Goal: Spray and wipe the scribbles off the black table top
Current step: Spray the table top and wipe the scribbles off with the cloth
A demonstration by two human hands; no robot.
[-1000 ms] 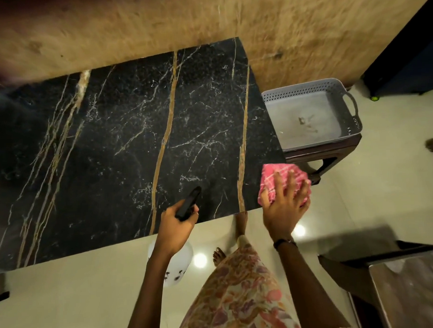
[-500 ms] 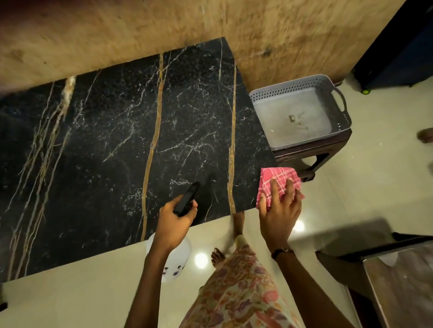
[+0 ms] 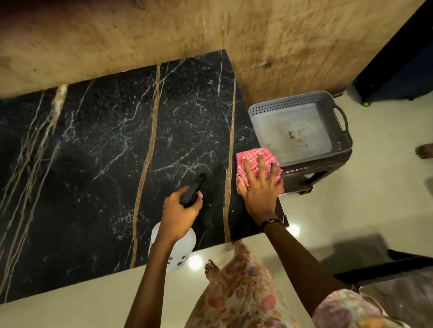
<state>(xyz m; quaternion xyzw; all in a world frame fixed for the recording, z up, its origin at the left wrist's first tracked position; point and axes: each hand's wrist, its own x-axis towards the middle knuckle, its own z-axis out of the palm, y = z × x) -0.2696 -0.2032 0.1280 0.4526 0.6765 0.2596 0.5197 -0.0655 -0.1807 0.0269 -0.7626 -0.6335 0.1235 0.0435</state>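
The black marble table top (image 3: 100, 168) with gold and white veins fills the left and middle. My left hand (image 3: 181, 211) grips a white spray bottle (image 3: 175, 248) by its black nozzle head, held over the table's near edge and pointing at the top. My right hand (image 3: 259, 187) lies flat with fingers spread on a pink checked cloth (image 3: 253, 157), pressing it onto the table's right edge. White marks near the nozzle blend with the marble veins; I cannot tell scribbles from veins.
A grey perforated plastic basket (image 3: 337, 137) sits on a dark brown stool (image 3: 309, 175) just right of the table. A tan wall runs behind. A second table corner (image 3: 406, 294) shows at bottom right. Another person's foot (image 3: 428, 150) is at the right edge.
My right hand has carried the pink cloth from beyond the table's corner onto its right edge and pressed it flat. My left hand with the bottle has moved slightly further over the table.
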